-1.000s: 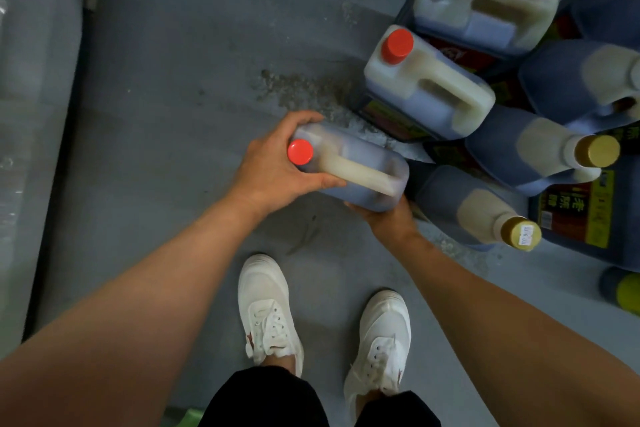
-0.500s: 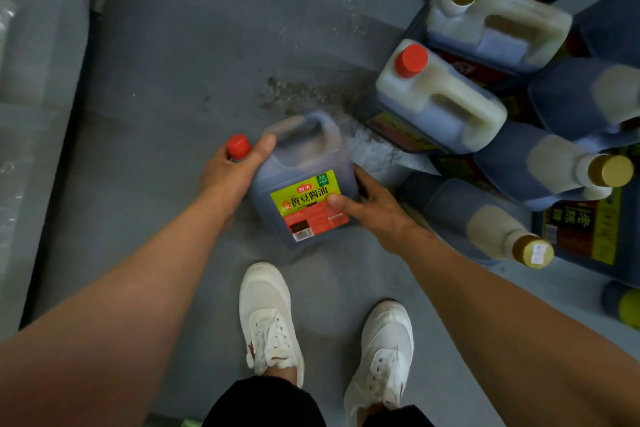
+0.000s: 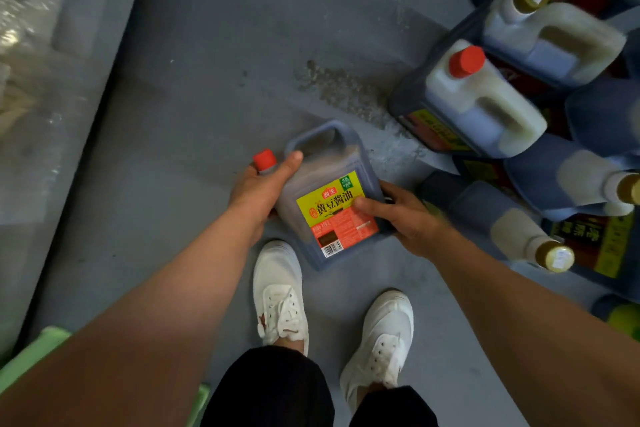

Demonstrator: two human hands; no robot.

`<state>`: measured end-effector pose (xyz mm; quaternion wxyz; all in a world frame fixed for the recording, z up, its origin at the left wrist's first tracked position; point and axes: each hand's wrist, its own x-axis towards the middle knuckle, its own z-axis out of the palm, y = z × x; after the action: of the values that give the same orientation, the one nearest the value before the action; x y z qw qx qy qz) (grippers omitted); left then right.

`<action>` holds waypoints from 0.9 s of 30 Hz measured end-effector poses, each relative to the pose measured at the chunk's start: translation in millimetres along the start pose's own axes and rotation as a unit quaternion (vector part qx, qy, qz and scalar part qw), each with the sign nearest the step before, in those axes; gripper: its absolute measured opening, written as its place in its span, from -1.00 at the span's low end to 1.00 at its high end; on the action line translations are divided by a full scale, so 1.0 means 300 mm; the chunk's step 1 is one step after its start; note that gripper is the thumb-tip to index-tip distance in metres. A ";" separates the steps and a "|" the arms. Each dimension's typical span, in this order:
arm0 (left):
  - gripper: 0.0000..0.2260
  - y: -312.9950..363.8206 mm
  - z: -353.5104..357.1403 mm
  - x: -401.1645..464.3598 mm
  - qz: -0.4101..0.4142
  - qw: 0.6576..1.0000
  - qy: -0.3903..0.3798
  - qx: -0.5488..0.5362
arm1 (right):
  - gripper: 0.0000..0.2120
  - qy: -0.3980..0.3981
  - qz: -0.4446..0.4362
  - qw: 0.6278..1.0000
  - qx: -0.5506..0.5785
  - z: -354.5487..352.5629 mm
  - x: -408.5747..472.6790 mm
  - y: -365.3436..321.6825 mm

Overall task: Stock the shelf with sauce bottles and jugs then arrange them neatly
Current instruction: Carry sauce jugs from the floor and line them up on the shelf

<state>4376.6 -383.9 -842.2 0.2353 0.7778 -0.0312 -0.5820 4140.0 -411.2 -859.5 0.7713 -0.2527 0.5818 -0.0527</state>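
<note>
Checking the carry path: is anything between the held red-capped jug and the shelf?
Cannot fully tell: no shelf is identifiable in this view. Both hands already hold the jug, left hand at the cap end, right hand on the label side. The floor to its left looks open; the other jugs lie to its right.

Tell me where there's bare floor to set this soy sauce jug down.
Bare grey floor lies left of the soy sauce jug, between it and the plastic-wrapped bundle. Some also lies beyond the jug, short of the stained patch. The right is crowded with stacked jugs and gold-capped bottles.
</note>
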 end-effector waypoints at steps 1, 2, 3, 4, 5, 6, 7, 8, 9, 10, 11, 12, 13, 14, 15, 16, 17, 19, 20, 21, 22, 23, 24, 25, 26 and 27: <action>-0.47 0.005 -0.002 -0.024 0.001 1.000 -0.007 -0.001 | -0.54 0.006 0.004 1.000 0.008 0.006 -0.033 -0.010; -0.50 0.015 -0.004 -0.051 0.005 1.000 -0.014 -0.003 | -0.57 0.012 0.009 1.000 0.013 0.011 -0.068 -0.020; -0.54 0.029 -0.006 -0.084 0.010 1.000 -0.022 -0.005 | -0.57 0.015 0.015 1.000 0.014 0.018 -0.106 -0.033; -0.59 0.044 -0.013 -0.117 0.013 0.999 -0.032 -0.007 | -0.55 0.020 0.019 1.000 0.013 0.026 -0.146 -0.046; -0.62 0.061 -0.020 -0.150 0.016 0.999 -0.043 -0.009 | -0.53 0.023 0.023 0.999 0.011 0.037 -0.188 -0.062; -0.61 0.080 -0.029 -0.186 0.018 0.998 -0.056 -0.008 | -0.52 0.026 0.025 0.999 0.009 0.047 -0.231 -0.077; -0.58 0.103 -0.039 -0.223 0.021 0.997 -0.068 -0.004 | -0.53 0.030 0.027 0.999 0.011 0.057 -0.274 -0.094; -0.56 0.128 -0.052 -0.262 0.025 0.997 -0.077 0.003 | -0.55 0.031 0.030 0.999 0.011 0.069 -0.321 -0.116; -0.55 0.154 -0.065 -0.299 0.031 0.996 -0.083 0.012 | -0.58 0.031 0.032 0.999 0.014 0.084 -0.368 -0.139; -0.52 0.182 -0.076 -0.337 0.035 0.995 -0.089 0.022 | -0.62 0.031 0.035 0.999 0.017 0.099 -0.417 -0.164; -0.50 0.209 -0.086 -0.372 0.037 0.994 -0.094 0.036 | -0.65 0.031 0.037 0.999 0.023 0.112 -0.461 -0.184; -0.50 0.246 -0.101 -0.417 0.043 0.993 -0.098 0.051 | -0.69 0.034 0.038 0.998 0.028 0.127 -0.512 -0.214; -0.50 0.278 -0.115 -0.458 0.050 0.991 -0.103 0.063 | -0.71 0.037 0.039 0.998 0.035 0.143 -0.556 -0.240; -0.50 0.309 -0.127 -0.500 0.057 0.990 -0.105 0.071 | -0.72 0.040 0.040 0.997 0.042 0.157 -0.600 -0.265; -0.50 0.345 -0.142 -0.549 0.064 0.989 -0.107 0.076 | -0.72 0.041 0.039 0.997 0.046 0.173 -0.646 -0.294; -0.47 0.379 -0.157 -0.598 0.069 0.988 -0.110 0.081 | -0.69 0.041 0.038 0.997 0.047 0.188 -0.693 -0.323; -0.41 0.412 -0.171 -0.653 0.075 0.987 -0.112 0.086 | -0.64 0.041 0.038 0.997 0.047 0.205 -0.740 -0.352; -0.35 0.471 -0.200 -0.757 0.093 0.985 -0.107 0.096 | -0.57 0.044 0.028 0.997 0.049 0.239 -0.838 -0.411; -0.39 0.501 -0.214 -0.813 0.101 0.985 -0.104 0.098 | -0.57 0.044 0.021 0.998 0.050 0.254 -0.889 -0.440; -0.45 0.532 -0.227 -0.872 0.108 0.984 -0.102 0.098 | -0.58 0.042 0.014 0.998 0.049 0.268 -0.942 -0.472; -0.48 0.564 -0.240 -0.934 0.115 0.983 -0.100 0.098 | -0.58 0.037 0.006 0.998 0.048 0.281 -0.998 -0.504; -0.49 0.592 -0.252 -0.997 0.123 0.983 -0.096 0.097 | -0.57 0.033 -0.001 0.998 0.046 0.293 -1.054 -0.533; -0.48 0.619 -0.266 -1.061 0.130 0.982 -0.093 0.097 | -0.57 0.030 -0.009 0.998 0.045 0.303 -1.109 -0.561; -0.47 0.646 -0.282 -1.126 0.141 0.981 -0.088 0.098 | -0.59 0.028 -0.017 0.998 0.045 0.315 -1.166 -0.589; -0.46 0.671 -0.297 -1.193 0.153 0.980 -0.084 0.099 | -0.61 0.027 -0.025 0.998 0.044 0.327 -1.225 -0.616; -0.47 0.696 -0.309 -1.262 0.164 0.978 -0.082 0.099 | -0.62 0.024 -0.035 0.998 0.042 0.338 -1.285 -0.642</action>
<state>4387.8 -416.6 -401.4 0.2461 0.7312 -0.2349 -0.5912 4152.4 -400.0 -417.0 0.7645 -0.2389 0.5886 -0.1100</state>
